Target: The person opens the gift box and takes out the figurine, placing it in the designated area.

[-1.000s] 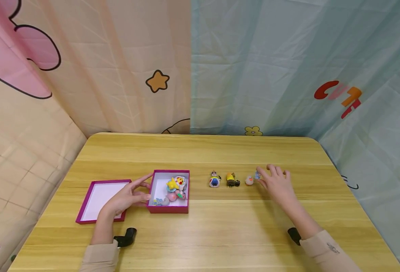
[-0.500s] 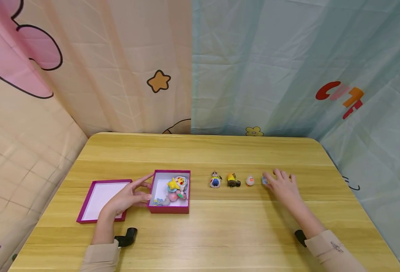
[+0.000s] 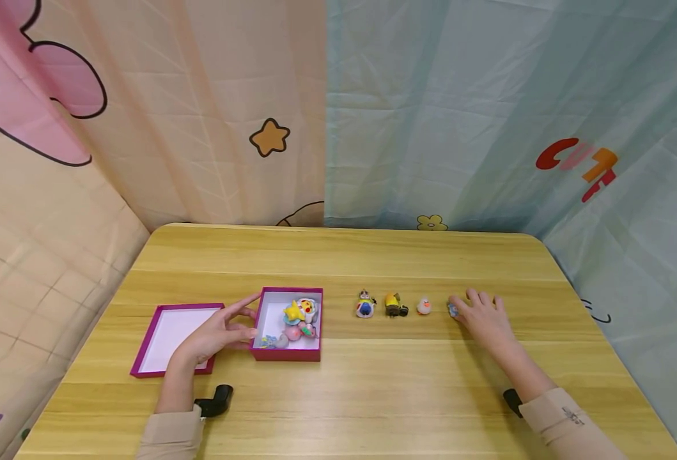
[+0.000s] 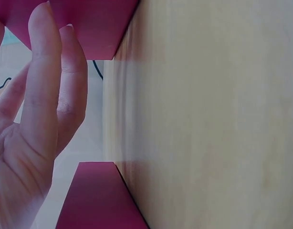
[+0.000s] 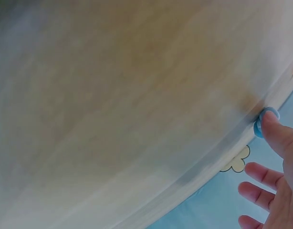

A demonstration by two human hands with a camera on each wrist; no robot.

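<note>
My right hand point(image 3: 486, 321) pinches a small blue figurine point(image 3: 452, 310) with thumb and forefinger, low at the table surface. In the right wrist view the thumb covers much of that figurine point(image 5: 259, 128), and the other fingers are spread. My left hand point(image 3: 214, 335) touches the left side of a magenta box point(image 3: 287, 354) with extended fingers. Several little toys lie in the box, among them a yellow star figure point(image 3: 294, 311) and a pink round one point(image 3: 292, 333). The left wrist view shows fingertips point(image 4: 44, 24) against the box wall.
Between box and right hand stand a crowned figurine point(image 3: 364, 305), a yellow and dark figurine point(image 3: 394, 305) and a white duck point(image 3: 424, 306), in a row. The white-lined box lid point(image 3: 168, 342) lies under the left hand and wrist. Printed curtains point(image 3: 430, 96) hang behind the table.
My right hand has moved right and slightly nearer with the blue figurine, away from the duck, and come down to the table. The left hand and box have stayed put.
</note>
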